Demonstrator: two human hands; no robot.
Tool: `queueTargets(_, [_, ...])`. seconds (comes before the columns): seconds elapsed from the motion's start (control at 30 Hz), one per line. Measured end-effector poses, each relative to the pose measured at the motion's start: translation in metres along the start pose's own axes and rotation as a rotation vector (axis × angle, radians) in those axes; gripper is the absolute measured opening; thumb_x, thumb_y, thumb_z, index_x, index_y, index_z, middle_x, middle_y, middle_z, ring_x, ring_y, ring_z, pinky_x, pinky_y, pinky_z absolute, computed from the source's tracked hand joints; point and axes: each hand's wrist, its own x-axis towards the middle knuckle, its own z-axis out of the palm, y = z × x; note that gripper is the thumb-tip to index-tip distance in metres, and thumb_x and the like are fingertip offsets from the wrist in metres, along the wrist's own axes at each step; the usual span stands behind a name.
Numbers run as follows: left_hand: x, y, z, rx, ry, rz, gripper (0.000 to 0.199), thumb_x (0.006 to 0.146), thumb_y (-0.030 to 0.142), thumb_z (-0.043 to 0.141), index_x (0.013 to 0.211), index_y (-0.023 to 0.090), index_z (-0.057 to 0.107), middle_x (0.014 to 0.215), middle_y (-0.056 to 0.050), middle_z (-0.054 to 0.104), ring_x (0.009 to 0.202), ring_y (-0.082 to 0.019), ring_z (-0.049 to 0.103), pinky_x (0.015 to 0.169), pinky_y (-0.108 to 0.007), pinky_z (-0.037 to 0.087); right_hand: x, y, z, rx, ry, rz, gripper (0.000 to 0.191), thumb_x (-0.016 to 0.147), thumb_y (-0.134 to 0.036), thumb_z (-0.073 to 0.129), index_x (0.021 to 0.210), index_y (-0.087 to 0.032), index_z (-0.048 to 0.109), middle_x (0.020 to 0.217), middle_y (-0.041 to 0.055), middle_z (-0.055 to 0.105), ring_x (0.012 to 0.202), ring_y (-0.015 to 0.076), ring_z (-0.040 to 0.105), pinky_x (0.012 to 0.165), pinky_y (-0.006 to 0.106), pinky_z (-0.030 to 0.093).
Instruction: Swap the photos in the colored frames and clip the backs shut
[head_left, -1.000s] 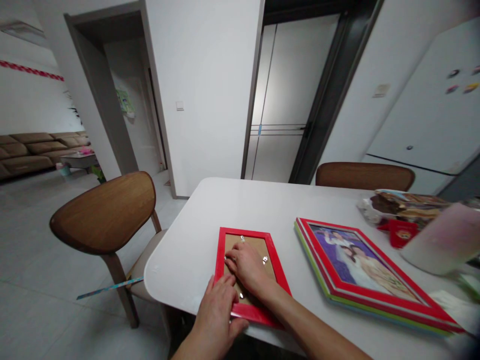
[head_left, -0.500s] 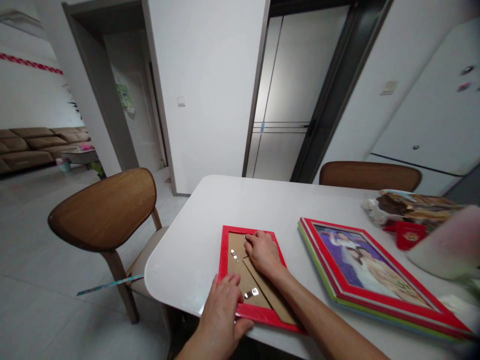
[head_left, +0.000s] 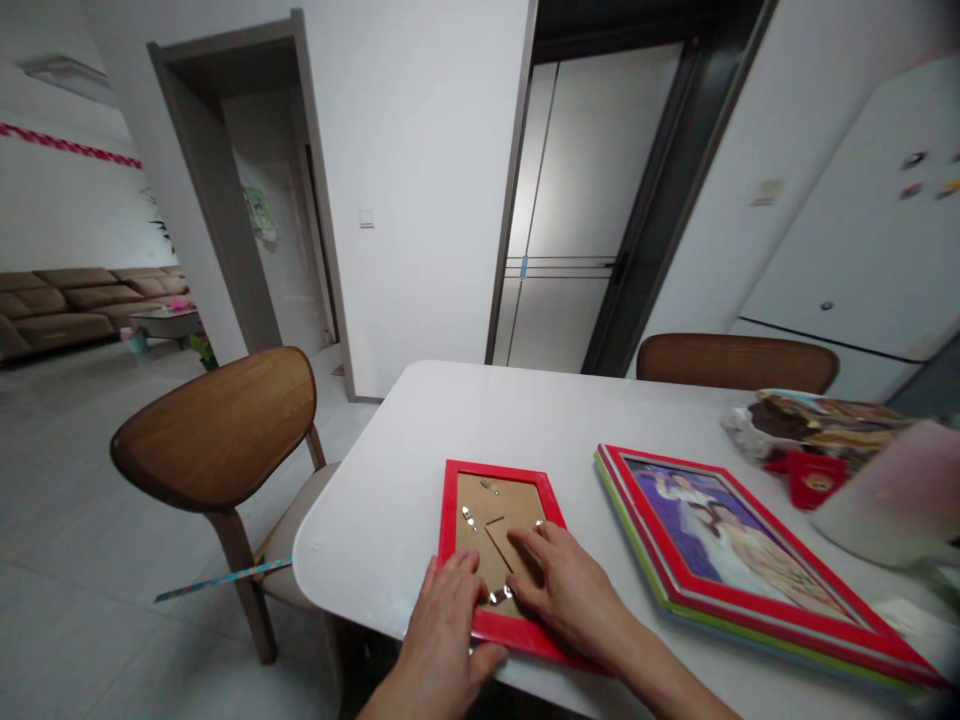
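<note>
A red picture frame lies face down on the white table, its brown backing board showing with small metal clips. My left hand grips the frame's lower left corner, thumb at the near edge and fingers on top. Over the right part of the board is my right hand, its fingers apart; the fingertips touch the board near a metal clip and near another at the right edge. A thin slit or stand outline shows in the board's middle.
Stacked red and green frames with a portrait photo lie on the table at right. Behind them are a red packet, a plastic bag and a pale pink container. Wooden chairs stand at left and behind.
My right hand has moved from the top clip down toward the lower right of the board, uncovering the top clip. My left hand keeps its place on the frame. The view has tilted slightly.
</note>
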Motion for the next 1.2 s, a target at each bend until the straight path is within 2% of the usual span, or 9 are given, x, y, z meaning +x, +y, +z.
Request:
queueTargets(0.13, [0.004, -0.002, -0.001, -0.223, 0.095, -0.024, 0.046, 0.063, 0.016, 0.06, 0.107, 0.015, 0.046, 0.13, -0.013, 0.034, 0.119, -0.026, 0.031, 0.099, -0.044, 0.023, 0.005, -0.003, -0.011, 0.033, 0.012, 0.031, 0.039, 0.063, -0.024, 0.05, 0.1, -0.015, 0.057, 0.086, 0.0077, 0.055, 0.081, 0.018, 0.05, 0.072, 0.026, 0.037])
queueTargets(0.23, [0.016, 0.001, -0.006, -0.496, 0.225, -0.063, 0.045, 0.068, 0.016, 0.054, 0.111, 0.016, 0.041, 0.121, -0.012, 0.045, 0.111, -0.022, 0.042, 0.094, -0.036, 0.032, 0.013, -0.016, -0.031, 0.03, 0.022, 0.028, 0.035, 0.062, -0.024, 0.05, 0.093, -0.015, 0.061, 0.084, 0.0078, 0.056, 0.079, 0.0182, 0.051, 0.071, 0.026, 0.038])
queueTargets(0.4, [0.033, -0.007, -0.027, -0.952, 0.356, -0.179, 0.042, 0.074, 0.023, 0.046, 0.112, 0.019, 0.03, 0.088, -0.004, 0.063, 0.074, -0.018, 0.062, 0.063, -0.029, 0.048, 0.014, -0.04, -0.045, 0.178, 0.076, -0.075, 0.033, 0.067, -0.029, 0.05, 0.097, -0.017, 0.059, 0.09, 0.0073, 0.056, 0.082, 0.0176, 0.051, 0.072, 0.026, 0.039])
queueTargets(0.5, [0.029, -0.028, -0.048, -0.909, 0.408, -0.276, 0.042, 0.072, 0.023, 0.048, 0.11, 0.019, 0.031, 0.076, 0.0, 0.064, 0.062, -0.016, 0.062, 0.054, -0.026, 0.048, 0.012, -0.025, -0.035, 0.201, 0.133, -0.038, 0.037, 0.073, -0.032, 0.044, 0.105, -0.015, 0.053, 0.096, 0.0091, 0.056, 0.083, 0.0179, 0.052, 0.074, 0.027, 0.04])
queueTargets(0.7, [0.012, -0.077, -0.076, -0.748, 0.451, -0.394, 0.036, 0.072, 0.016, 0.046, 0.106, 0.018, 0.034, 0.064, 0.002, 0.063, 0.054, -0.014, 0.061, 0.05, -0.023, 0.046, 0.003, 0.029, -0.011, -0.062, 0.114, 0.205, 0.041, 0.074, -0.028, 0.041, 0.111, -0.01, 0.048, 0.094, 0.0136, 0.056, 0.083, 0.0217, 0.054, 0.073, 0.03, 0.038])
queueTargets(0.93, [0.012, -0.106, -0.089, -0.406, 0.502, -0.444, 0.038, 0.066, 0.016, 0.054, 0.103, 0.016, 0.043, 0.062, 0.003, 0.06, 0.059, -0.017, 0.06, 0.058, -0.028, 0.047, 0.007, 0.036, -0.006, -0.075, 0.081, 0.27, 0.045, 0.068, -0.019, 0.041, 0.112, -0.007, 0.045, 0.089, 0.0149, 0.06, 0.079, 0.0219, 0.056, 0.068, 0.029, 0.038])
queueTargets(1.03, [0.014, -0.099, -0.091, -0.245, 0.548, -0.398, 0.041, 0.062, 0.015, 0.056, 0.103, 0.015, 0.046, 0.083, -0.004, 0.059, 0.081, -0.022, 0.057, 0.077, -0.038, 0.041, 0.01, 0.036, -0.011, 0.099, 0.128, 0.355, 0.05, 0.065, -0.018, 0.043, 0.113, -0.006, 0.043, 0.08, 0.0134, 0.062, 0.07, 0.0217, 0.058, 0.063, 0.03, 0.039])
queueTargets(1.13, [0.016, -0.068, -0.075, -0.155, 0.554, -0.29, 0.041, 0.064, 0.015, 0.053, 0.105, 0.016, 0.046, 0.107, -0.008, 0.051, 0.105, -0.024, 0.044, 0.092, -0.042, 0.03, 0.007, 0.031, -0.021, 0.633, 0.076, 0.471, 0.059, 0.067, -0.019, 0.039, 0.125, -0.009, 0.026, 0.071, 0.0077, 0.063, 0.057, 0.018, 0.058, 0.053, 0.027, 0.041])
queueTargets(1.2, [0.018, -0.035, -0.053, -0.144, 0.501, -0.198, 0.041, 0.066, 0.017, 0.053, 0.106, 0.019, 0.046, 0.11, -0.005, 0.051, 0.107, -0.021, 0.042, 0.093, -0.039, 0.03, 0.003, 0.023, -0.028, 1.031, 0.012, 0.481, 0.066, 0.068, -0.019, 0.036, 0.13, -0.014, 0.013, 0.075, 0.0058, 0.064, 0.054, 0.0163, 0.059, 0.05, 0.027, 0.043])
